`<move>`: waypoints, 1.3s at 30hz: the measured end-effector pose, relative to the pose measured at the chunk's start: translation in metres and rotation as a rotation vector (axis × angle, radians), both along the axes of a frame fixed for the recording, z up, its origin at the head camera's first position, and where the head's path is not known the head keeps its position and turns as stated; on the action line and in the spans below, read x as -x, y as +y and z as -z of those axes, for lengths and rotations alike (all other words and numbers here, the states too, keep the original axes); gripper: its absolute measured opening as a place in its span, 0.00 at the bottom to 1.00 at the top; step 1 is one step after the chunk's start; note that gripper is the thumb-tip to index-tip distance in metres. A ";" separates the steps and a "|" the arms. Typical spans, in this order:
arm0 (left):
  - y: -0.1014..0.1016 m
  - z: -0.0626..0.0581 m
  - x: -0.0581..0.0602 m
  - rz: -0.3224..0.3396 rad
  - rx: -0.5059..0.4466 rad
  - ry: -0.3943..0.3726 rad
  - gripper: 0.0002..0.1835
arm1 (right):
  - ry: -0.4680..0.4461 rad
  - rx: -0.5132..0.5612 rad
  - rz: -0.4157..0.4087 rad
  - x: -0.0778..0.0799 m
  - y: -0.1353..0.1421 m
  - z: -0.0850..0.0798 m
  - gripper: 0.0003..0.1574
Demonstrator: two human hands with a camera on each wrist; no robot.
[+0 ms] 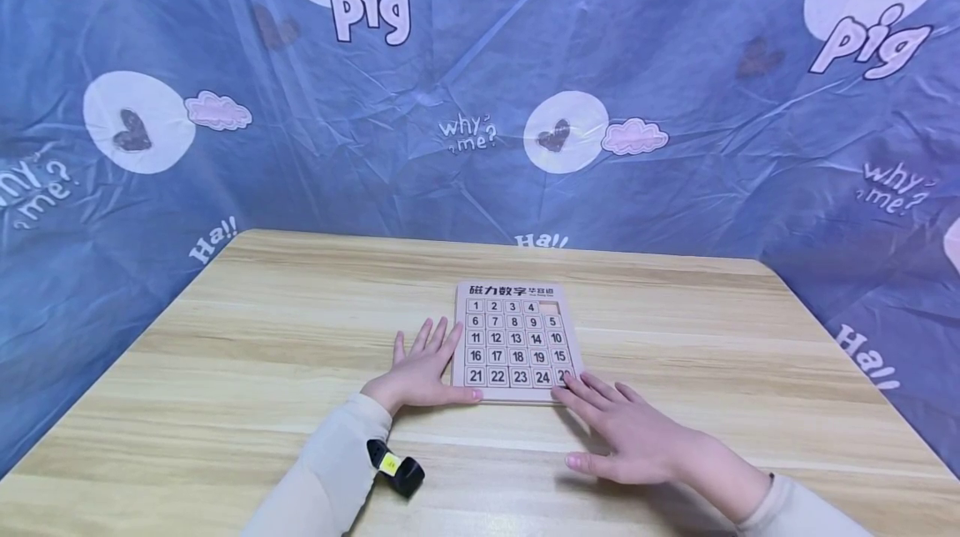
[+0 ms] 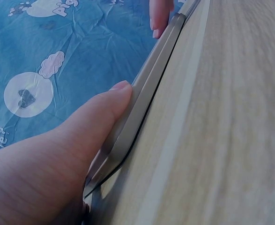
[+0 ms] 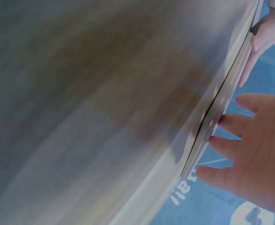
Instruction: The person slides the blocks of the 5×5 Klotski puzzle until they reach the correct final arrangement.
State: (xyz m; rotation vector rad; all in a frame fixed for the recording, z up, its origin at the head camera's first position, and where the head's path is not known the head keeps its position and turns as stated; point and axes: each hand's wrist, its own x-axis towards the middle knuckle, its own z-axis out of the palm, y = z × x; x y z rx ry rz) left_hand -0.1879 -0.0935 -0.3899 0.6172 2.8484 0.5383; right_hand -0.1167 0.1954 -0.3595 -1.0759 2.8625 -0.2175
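Observation:
A number slide puzzle (image 1: 517, 394) lies on the table with its numbered tiles face up. Its gap (image 1: 550, 308) is in the top right corner, just right of tile 4 and above tile 5. My left hand (image 1: 420, 374) rests at the board's lower left corner, fingers spread along the left side and thumb on the front edge, as the left wrist view also shows. Over the lower right corner, my right hand (image 1: 626, 429) reaches with extended fingers, the fingertips partly covering the last tile (image 1: 562, 374). Its thumb stands apart from the board.
The wooden table (image 1: 225, 353) surrounds the puzzle on all sides. Behind it hangs a blue printed cloth (image 1: 420, 178). A black strap with a yellow label (image 1: 389, 463) is on the left sleeve.

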 end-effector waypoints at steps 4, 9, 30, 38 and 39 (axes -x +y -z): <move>0.000 -0.001 0.000 0.002 0.001 -0.002 0.58 | -0.002 0.008 0.001 0.003 0.000 0.001 0.46; 0.000 -0.001 0.000 0.002 -0.003 -0.005 0.58 | -0.006 0.008 0.000 0.007 0.000 0.002 0.46; 0.001 0.000 0.001 0.002 0.002 -0.002 0.58 | -0.020 0.003 0.015 0.022 -0.003 0.003 0.46; 0.001 0.000 0.002 0.003 0.001 -0.010 0.58 | -0.031 0.024 0.028 0.023 -0.002 0.003 0.45; 0.000 0.000 0.001 0.002 -0.001 -0.013 0.58 | -0.035 0.023 0.034 0.023 -0.003 0.003 0.45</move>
